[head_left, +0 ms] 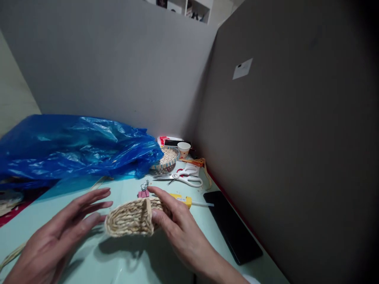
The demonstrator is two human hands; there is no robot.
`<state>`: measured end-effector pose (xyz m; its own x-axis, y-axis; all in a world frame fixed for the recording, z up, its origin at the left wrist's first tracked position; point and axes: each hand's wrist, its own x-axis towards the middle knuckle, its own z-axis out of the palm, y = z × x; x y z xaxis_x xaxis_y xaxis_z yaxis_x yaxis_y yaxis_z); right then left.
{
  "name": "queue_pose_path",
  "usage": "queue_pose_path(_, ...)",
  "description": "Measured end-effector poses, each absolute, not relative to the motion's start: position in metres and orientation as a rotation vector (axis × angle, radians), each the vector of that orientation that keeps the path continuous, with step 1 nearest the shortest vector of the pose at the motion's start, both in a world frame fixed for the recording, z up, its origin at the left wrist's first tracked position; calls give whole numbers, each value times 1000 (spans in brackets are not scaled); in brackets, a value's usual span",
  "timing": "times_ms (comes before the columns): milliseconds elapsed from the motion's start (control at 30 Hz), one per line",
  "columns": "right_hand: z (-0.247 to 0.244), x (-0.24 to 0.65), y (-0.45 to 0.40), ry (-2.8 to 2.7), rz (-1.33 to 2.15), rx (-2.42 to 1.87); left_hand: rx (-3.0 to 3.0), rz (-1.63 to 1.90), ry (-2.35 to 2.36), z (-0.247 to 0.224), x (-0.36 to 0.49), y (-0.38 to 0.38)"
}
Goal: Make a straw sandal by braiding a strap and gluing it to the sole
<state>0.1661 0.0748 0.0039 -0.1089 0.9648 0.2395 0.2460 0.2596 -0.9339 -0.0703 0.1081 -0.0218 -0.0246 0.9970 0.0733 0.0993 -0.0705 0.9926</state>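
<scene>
A small slipper-shaped piece of braided straw [127, 219] is raised a little above the pale green table, its shadow below it. My right hand [180, 221] grips its right end, thumb on the near side and fingers over the top, hiding that end. At its left tip is my left hand [71, 225], fingers spread and apart; one fingertip is close to the straw, and I cannot tell if it touches. Just behind the straw piece stands a pink binder clip [143, 193]. A yellow glue gun [185, 200] with a clear glue stick lies partly behind my right hand.
White-handled scissors [188, 179] lie farther back, near a small woven basket [170, 156] and a paper cup [184, 148]. A black phone [232, 227] lies at right by the grey partition [281, 138]. Blue plastic [74, 146] covers the back left.
</scene>
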Motion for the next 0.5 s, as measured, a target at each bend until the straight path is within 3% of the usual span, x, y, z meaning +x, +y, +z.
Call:
queue_pose_path(233,1,161,71,-1698,1016,-1156,1420,891,1119,-15,-53,94)
queue_pose_path(500,3,155,71,-1350,1230,-1087,1043,994,1090,-23,-46,84)
